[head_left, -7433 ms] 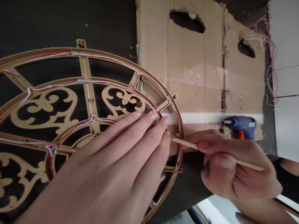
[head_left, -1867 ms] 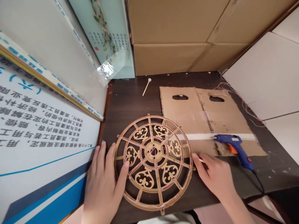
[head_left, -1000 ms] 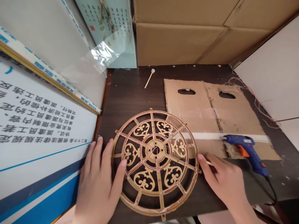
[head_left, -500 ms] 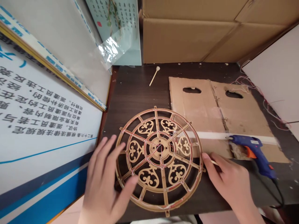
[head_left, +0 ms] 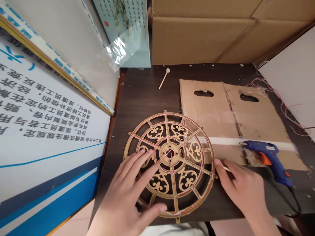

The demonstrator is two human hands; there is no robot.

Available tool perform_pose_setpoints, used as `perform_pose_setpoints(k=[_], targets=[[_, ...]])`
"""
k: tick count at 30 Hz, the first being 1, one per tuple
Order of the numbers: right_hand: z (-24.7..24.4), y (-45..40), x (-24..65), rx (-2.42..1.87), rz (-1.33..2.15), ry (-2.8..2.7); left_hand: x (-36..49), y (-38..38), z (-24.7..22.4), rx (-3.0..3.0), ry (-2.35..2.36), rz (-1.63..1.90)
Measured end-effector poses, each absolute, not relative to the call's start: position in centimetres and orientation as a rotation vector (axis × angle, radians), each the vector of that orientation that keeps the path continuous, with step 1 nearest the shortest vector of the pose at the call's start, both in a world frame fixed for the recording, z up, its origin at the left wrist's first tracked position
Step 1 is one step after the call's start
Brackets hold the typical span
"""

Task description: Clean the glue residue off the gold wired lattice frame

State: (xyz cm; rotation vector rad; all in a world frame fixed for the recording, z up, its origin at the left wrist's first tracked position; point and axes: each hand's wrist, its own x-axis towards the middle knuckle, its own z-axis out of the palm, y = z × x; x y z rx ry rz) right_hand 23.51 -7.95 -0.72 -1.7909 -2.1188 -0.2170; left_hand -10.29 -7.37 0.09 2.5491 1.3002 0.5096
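Working over a dark table (head_left: 145, 93), spread beneath and beyond the fingers of the left hand (head_left: 128, 190) and the right hand (head_left: 242, 185). Facing a tall cardboard box (head_left: 197, 39) at the table's far edge, well beyond all the fingers. Flanked on the left by a printed board (head_left: 49, 157), standing well apart from the left fingers. Showing next a flat cardboard sheet (head_left: 204, 114) with two cut-out holes, beyond the right fingers. Lying flat under the left fingers and just left of the right fingertips: a round gold frame (head_left: 175, 159), partly over the sheet's near left corner. Spread over the frame's left side with the left fingers a little apart and the thumb well out; cannot tell how firmly pressed. Curled in on the right, with thumb and forefinger clamped on a thin stick, at the frame's right rim. Resting beyond and to the right of the right fingers: a blue glue gun (head_left: 261, 149), nozzle over the sheet. Lying beyond the left fingers, past the frame: a white-tipped stick (head_left: 163, 79). Poking out between the right thumb and forefinger: the thin stick (head_left: 226, 169). Running along the frame's channels, just beside the left fingertips: red and white wires (head_left: 173, 171).
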Motion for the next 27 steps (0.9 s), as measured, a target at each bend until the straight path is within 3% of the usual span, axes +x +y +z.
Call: perform_pose_setpoints(k=[11, 19, 27], targets=[[-0.93, -8.05, 23.62, -1.805, -0.225, -2.117, -10.39, -7.41, 0.52, 2.449, 1.332, 0.527], [-0.9, -8.01, 23.59, -1.798, -0.242, -2.128, -10.47, -6.86, 0.86, 2.136, 1.667, 0.827], [-1.07, -8.22, 23.9, -1.789, -0.276, -2.139, -10.45, -6.93, 1.01, 2.187, 1.586, 0.698]])
